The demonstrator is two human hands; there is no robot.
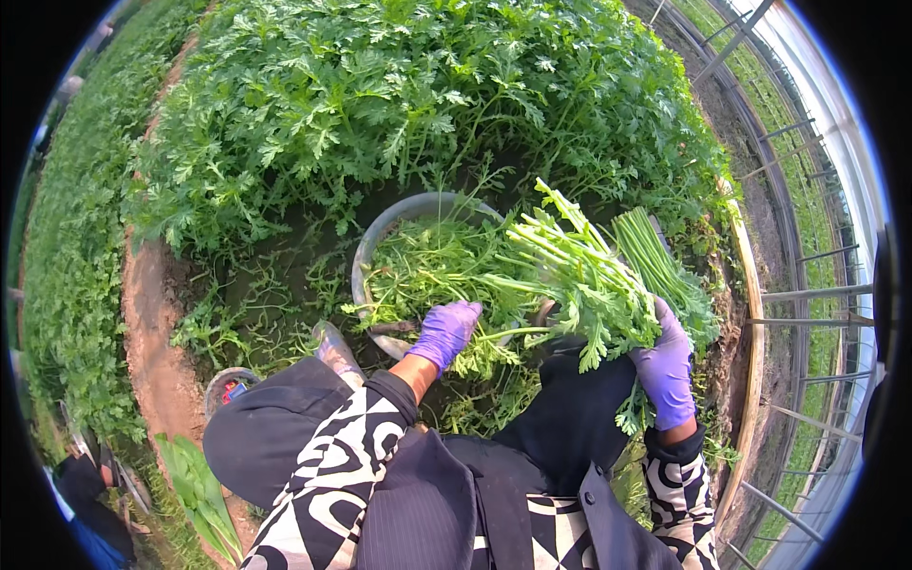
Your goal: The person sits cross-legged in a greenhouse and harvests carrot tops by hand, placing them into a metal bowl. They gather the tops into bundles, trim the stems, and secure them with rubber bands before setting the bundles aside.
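Observation:
My right hand (666, 367), in a purple glove, grips a bunch of leafy greens (581, 263), apparently crown daisy. The pale cut stems point up and left. My left hand (447, 331), also gloved in purple, is curled at the near rim of a round grey basin (367, 249). Its fingers face away from me, so whether they hold anything is hidden. Loose trimmed leaves and stems (434, 253) fill the basin. Beyond my right hand lies another bunch of greens (655, 256), its stems lined up evenly.
A dense bed of the same greens (427, 92) grows ahead. At my left knee stands a small container (231, 388) with colourful items. Broad leaves (196, 491) lie on the soil path. A wooden board (744, 342) edges the bed on the right. Part of another person (89, 499) shows at lower left.

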